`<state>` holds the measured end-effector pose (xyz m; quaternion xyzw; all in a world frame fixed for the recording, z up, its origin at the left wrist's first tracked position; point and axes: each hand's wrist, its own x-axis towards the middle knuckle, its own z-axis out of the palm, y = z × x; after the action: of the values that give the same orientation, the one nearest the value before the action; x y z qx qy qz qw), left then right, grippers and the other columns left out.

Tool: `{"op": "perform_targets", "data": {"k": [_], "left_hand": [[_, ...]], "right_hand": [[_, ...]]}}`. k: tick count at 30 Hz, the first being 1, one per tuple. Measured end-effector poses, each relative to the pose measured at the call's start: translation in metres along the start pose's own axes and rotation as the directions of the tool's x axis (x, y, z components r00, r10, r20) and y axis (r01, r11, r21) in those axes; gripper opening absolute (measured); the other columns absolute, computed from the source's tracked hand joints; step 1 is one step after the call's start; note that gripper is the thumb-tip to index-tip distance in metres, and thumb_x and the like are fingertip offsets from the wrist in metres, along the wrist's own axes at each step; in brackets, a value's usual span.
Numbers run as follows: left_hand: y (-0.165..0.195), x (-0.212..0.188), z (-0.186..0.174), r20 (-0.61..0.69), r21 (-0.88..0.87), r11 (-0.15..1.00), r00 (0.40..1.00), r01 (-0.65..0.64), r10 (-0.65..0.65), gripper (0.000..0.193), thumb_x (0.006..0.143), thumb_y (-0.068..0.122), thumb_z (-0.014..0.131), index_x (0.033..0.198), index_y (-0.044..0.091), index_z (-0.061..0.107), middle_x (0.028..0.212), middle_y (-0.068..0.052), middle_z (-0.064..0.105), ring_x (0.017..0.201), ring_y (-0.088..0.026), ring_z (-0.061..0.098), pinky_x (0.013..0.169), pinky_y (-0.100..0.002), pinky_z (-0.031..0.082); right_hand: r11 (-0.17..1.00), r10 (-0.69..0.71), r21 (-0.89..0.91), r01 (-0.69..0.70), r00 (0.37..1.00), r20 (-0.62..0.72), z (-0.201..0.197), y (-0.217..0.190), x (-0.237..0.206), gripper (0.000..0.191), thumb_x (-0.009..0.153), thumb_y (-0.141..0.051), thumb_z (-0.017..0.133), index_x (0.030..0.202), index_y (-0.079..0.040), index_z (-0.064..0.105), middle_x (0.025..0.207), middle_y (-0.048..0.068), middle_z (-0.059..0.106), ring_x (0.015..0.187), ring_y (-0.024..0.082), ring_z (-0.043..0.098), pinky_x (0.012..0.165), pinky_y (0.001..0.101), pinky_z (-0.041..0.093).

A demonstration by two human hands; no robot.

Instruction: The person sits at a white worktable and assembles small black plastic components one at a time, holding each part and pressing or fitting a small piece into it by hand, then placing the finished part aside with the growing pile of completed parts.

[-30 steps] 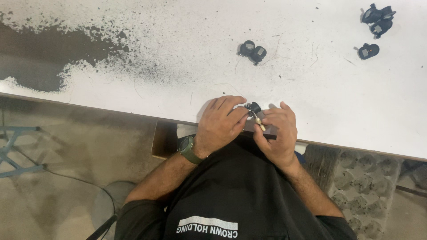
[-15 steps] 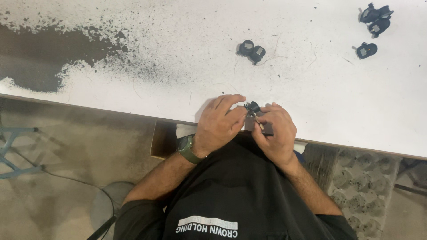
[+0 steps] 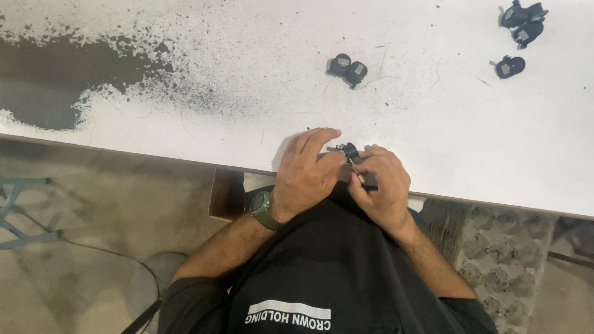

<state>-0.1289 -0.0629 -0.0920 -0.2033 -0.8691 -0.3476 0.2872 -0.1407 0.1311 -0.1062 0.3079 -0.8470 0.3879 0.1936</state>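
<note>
Gripping one small black plastic part (image 3: 350,150) together at the white surface's (image 3: 433,136) near edge, both hands (image 3: 346,176) work it while five similar pieces (image 3: 347,68) lie untouched beyond.

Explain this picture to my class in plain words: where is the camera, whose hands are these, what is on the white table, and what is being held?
There is no machine here. The one picture comes from a camera worn on a person's head, looking down at that person's own bare hands. The left hand, with a green wristwatch on its wrist, and the right hand meet at the near edge of a white table speckled with dark paint. Together they pinch a small black part; it is mostly covered by the fingers, so its exact shape cannot be told. Farther back lie a pair of similar black parts, and three more black parts sit near the far right corner. Below is the person's black shirt.
</note>
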Motion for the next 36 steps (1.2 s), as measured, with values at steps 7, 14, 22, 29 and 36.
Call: {"op": "perform_targets", "data": {"k": [7,14,22,29,36], "left_hand": [[-0.005,0.002,-0.002,0.064,0.007,0.999,0.996,0.053,-0.054,0.012,0.085,0.006,0.074,0.093,0.006,0.066,0.123,-0.009,0.064,0.122,-0.027,0.061,0.101,-0.045,0.049],[-0.008,-0.002,-0.002,0.039,-0.052,0.998,0.999,0.035,-0.033,0.013,0.089,0.009,0.076,0.099,0.006,0.069,0.122,-0.007,0.063,0.119,-0.025,0.060,0.102,-0.044,0.050],[-0.010,-0.006,-0.002,0.060,0.059,0.994,0.995,-0.087,0.084,0.011,0.089,0.010,0.078,0.094,0.007,0.069,0.130,-0.008,0.061,0.129,-0.027,0.058,0.107,-0.045,0.051],[-0.008,-0.008,0.002,0.021,0.023,0.999,0.999,-0.028,0.027,0.012,0.090,0.012,0.079,0.100,0.010,0.073,0.131,-0.006,0.061,0.129,-0.026,0.057,0.106,-0.045,0.049],[-0.006,-0.004,-0.001,0.014,0.007,0.996,0.996,0.085,-0.085,0.011,0.087,0.010,0.077,0.096,0.009,0.070,0.125,-0.008,0.063,0.122,-0.027,0.060,0.105,-0.046,0.046]], "right_hand": [[1.000,-0.005,0.004,0.005,1.000,-0.012,0.004,0.002,0.004,0.028,0.078,0.003,0.079,0.098,-0.005,0.060,0.100,0.014,0.069,0.103,0.033,0.071,0.102,0.0502,0.058],[1.000,-0.006,-0.010,0.005,1.000,-0.009,0.004,0.000,0.004,0.029,0.078,0.002,0.080,0.098,-0.005,0.061,0.099,0.014,0.068,0.102,0.033,0.071,0.102,0.0500,0.058],[1.000,-0.011,-0.003,0.011,1.000,-0.018,0.007,0.000,0.002,0.029,0.078,0.003,0.079,0.098,-0.005,0.060,0.100,0.014,0.068,0.104,0.033,0.070,0.103,0.0504,0.057],[1.000,-0.011,-0.012,0.011,1.000,-0.006,0.008,0.001,0.000,0.029,0.078,0.004,0.079,0.097,-0.005,0.059,0.099,0.014,0.068,0.104,0.034,0.070,0.102,0.0496,0.058],[1.000,-0.007,-0.009,0.007,1.000,-0.005,0.007,0.001,0.001,0.029,0.077,0.003,0.079,0.097,-0.005,0.059,0.098,0.014,0.068,0.103,0.034,0.070,0.103,0.0501,0.057]]}}
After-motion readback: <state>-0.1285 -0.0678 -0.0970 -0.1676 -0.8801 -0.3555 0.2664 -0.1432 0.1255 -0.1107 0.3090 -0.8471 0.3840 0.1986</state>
